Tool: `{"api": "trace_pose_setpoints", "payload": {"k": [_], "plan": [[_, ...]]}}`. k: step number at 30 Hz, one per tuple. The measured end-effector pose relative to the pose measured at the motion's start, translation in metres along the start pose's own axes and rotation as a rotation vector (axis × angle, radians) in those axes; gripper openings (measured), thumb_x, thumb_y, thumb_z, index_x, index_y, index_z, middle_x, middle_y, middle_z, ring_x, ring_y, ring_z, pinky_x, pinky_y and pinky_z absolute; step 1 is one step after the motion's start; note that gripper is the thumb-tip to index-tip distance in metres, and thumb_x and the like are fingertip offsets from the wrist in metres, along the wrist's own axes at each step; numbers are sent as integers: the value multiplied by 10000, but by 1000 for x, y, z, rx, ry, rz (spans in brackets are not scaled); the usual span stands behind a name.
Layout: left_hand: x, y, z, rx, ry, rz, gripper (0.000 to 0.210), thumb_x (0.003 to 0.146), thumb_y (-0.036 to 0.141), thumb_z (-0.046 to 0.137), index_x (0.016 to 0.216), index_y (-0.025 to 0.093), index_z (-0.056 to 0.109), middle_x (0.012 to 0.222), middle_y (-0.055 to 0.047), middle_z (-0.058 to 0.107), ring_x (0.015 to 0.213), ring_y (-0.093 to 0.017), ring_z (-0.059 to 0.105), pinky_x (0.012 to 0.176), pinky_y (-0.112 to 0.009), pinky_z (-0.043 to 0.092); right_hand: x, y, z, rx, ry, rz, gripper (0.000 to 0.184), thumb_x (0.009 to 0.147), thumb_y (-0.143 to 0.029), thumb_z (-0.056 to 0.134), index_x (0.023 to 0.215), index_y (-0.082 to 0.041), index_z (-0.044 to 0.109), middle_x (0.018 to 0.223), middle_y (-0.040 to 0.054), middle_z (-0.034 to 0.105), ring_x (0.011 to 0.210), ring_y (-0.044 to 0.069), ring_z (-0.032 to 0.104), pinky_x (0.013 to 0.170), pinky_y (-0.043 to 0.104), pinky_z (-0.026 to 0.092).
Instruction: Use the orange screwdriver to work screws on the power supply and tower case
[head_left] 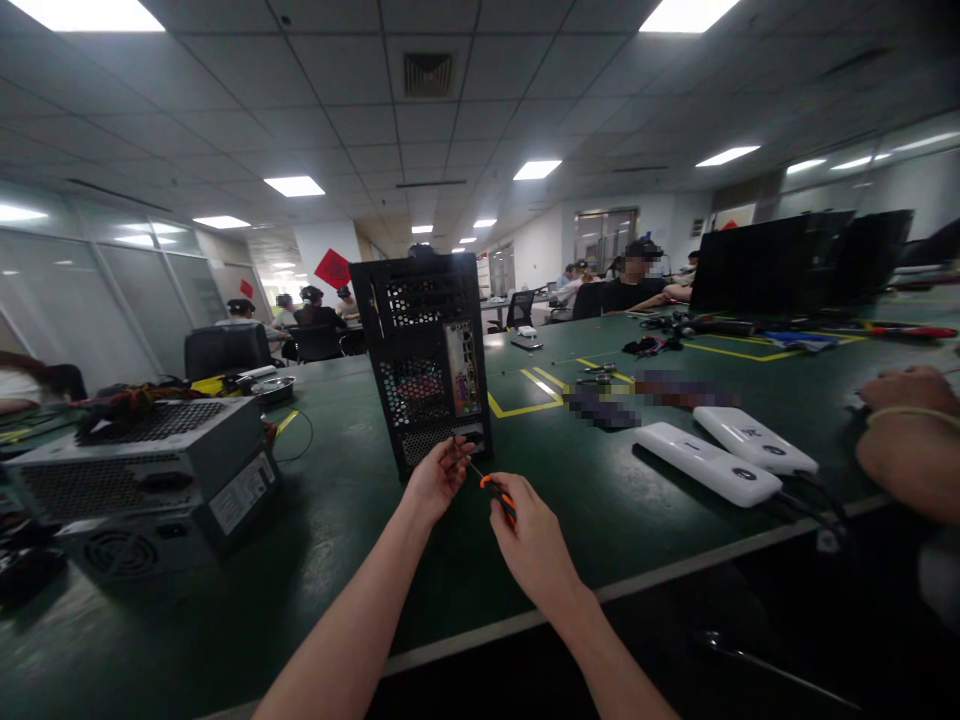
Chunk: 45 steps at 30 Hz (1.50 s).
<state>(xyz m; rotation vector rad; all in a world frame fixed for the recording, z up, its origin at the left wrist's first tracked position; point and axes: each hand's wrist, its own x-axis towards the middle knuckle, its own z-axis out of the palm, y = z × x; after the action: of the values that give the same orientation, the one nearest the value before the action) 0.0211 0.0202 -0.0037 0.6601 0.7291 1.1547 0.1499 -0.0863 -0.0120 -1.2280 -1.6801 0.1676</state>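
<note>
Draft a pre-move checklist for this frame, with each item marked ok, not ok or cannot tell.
1. Computer case upright on the green table: ok, its vented back faces the camera.
2. Screwdriver gripped by its orange and black handle: ok, in the right hand.
3. Screwdriver tip seated in a screw: cannot tell, too small and partly behind the fingers.
4. Left hand touching the case: cannot tell; its fingers are at the lower back.
5. Stacked power supplies apart from the case: ok, off to the left.
6. Another person's hand away from the screwdriver: ok, at the far right.
</note>
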Motion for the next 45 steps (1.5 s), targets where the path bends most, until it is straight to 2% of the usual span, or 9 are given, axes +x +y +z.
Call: {"api": "trace_pose_setpoints", "payload": {"k": [17,24,28,33,38,45], "plan": [[-3,-1,2,-3,-6,-13,201,715,240,546,876,125,579,799,-45,626,560,-56,550,471,-130,446,1,-1,0,-55,1,0,276,764,-116,370,1017,-186,455,926,54,511,828,155,533,725,294,442],[0,-7,-1,97,24,44,237,704,269,559,896,131,570,808,-57,627,575,-66,560,466,-138,427,0,0,3,-105,0,14,333,697,-53,389,988,-203,453,914,45,487,822,163,529,712,301,444],[-2,-9,2,157,14,74,252,709,285,556,909,132,558,810,-68,623,563,-67,558,469,-145,421,1,2,5,-82,-16,14,294,715,-73,382,978,-190,441,916,50,492,817,164,539,695,301,453],[-2,-9,4,222,59,71,167,760,209,474,865,99,541,788,-87,611,566,-81,562,491,-170,432,1,5,6,-84,-26,64,273,741,-94,372,998,-175,416,949,65,489,843,173,539,708,318,454],[3,-8,-2,259,71,63,140,749,99,430,825,87,546,735,-90,607,573,-98,566,513,-189,439,1,6,7,-84,-37,83,271,739,-102,376,995,-180,418,954,70,487,838,175,545,699,311,451],[7,-7,-8,271,38,97,133,725,103,463,817,119,557,845,-96,609,590,-100,570,515,-197,438,3,2,9,-110,-67,98,321,707,-74,380,1013,-161,423,942,79,482,832,177,538,705,303,442]]}}
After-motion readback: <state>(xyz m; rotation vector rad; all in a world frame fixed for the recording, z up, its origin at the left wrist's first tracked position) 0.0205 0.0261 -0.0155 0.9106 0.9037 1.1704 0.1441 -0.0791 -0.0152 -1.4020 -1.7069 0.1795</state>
